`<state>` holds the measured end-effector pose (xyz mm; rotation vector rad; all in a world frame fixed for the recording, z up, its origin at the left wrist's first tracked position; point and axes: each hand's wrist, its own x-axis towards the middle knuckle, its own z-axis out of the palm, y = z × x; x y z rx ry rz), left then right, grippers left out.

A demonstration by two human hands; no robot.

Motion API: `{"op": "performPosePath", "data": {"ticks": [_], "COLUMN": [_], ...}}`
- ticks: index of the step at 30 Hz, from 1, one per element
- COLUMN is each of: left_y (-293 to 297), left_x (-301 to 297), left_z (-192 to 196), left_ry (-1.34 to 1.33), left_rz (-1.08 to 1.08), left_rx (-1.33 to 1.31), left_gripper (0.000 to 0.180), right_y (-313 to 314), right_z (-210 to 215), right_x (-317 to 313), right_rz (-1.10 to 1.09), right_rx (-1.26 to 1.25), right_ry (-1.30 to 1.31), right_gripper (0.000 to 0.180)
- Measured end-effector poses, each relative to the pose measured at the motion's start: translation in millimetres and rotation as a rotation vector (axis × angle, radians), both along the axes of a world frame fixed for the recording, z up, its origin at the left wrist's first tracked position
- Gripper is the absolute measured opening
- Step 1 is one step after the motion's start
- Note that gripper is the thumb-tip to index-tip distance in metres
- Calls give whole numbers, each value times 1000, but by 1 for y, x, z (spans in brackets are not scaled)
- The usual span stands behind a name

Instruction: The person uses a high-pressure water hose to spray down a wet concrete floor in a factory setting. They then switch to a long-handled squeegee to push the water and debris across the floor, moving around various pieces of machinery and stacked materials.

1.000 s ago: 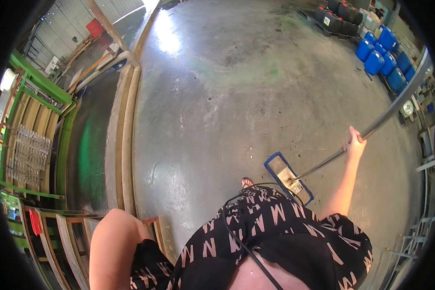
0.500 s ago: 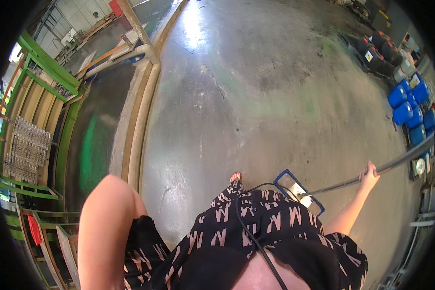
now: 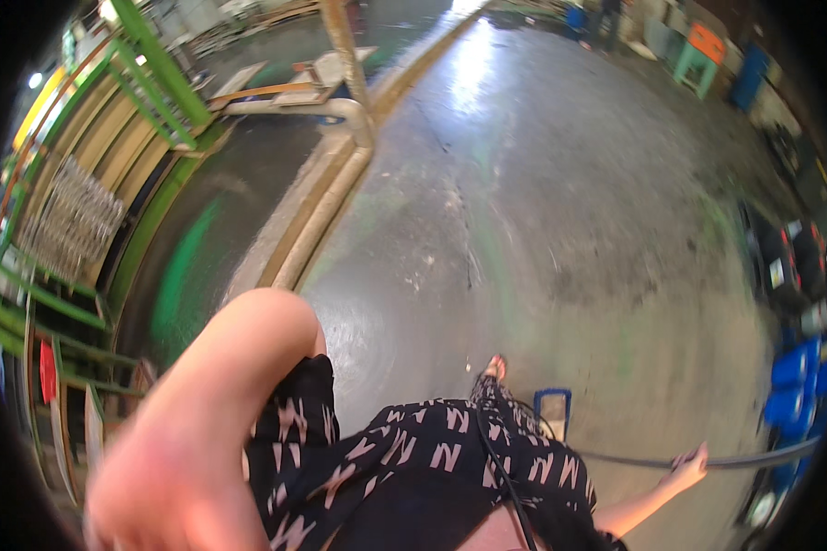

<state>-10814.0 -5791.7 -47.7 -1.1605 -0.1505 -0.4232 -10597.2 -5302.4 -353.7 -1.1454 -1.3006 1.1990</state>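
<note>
My right hand [image 3: 687, 468], out at the lower right, is closed around the long dark handle [image 3: 767, 456] of a flat mop. The blue-edged mop head [image 3: 566, 400] rests on the floor just ahead of my clothing, which partly covers it. Bent at the elbow, my left arm rises close to the camera. My left hand [image 3: 170, 500] is large and blurred at the lower left edge, and its fingers cannot be made out. A black cable [image 3: 501, 468] hangs down my front over the dark patterned clothes.
A grey floor [image 3: 524, 230] with green stains stretches ahead. Along the left run a pipe and low kerb [image 3: 326, 202], beside green metal racks [image 3: 138, 211]. Blue jerrycans [image 3: 790, 386] and black containers [image 3: 786, 266] line the right. A green stand with an orange top [image 3: 703, 55] is at the far right.
My view has turned right, so the surroundings have shifted. My left hand has come into view at the lower left. The mop head appears lower, nearer my body; my right hand still grips the handle.
</note>
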Motion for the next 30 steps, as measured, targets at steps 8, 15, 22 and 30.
{"op": "performPosePath", "data": {"ticks": [8, 15, 22, 30], "left_y": [16, 82, 343, 653], "left_x": [-344, -439, -683, -842], "left_z": [-309, -586, -549, -431], "left_ry": [-2085, -3556, -3168, -2415], "left_rz": [1219, 1253, 872, 806], "left_rx": [-195, -1260, -1205, -1767], "left_gripper": [24, 43, 37, 30], "right_y": [143, 242, 365, 508], "right_z": [-43, -64, -38, -7], "right_x": [-208, -366, -559, -685], "right_rz": [-88, -120, -37, -54], "right_rx": [-50, 329, 614, 324], "right_ry": [-93, -627, -838, -628], "right_gripper": [35, 20, 13, 11]}}
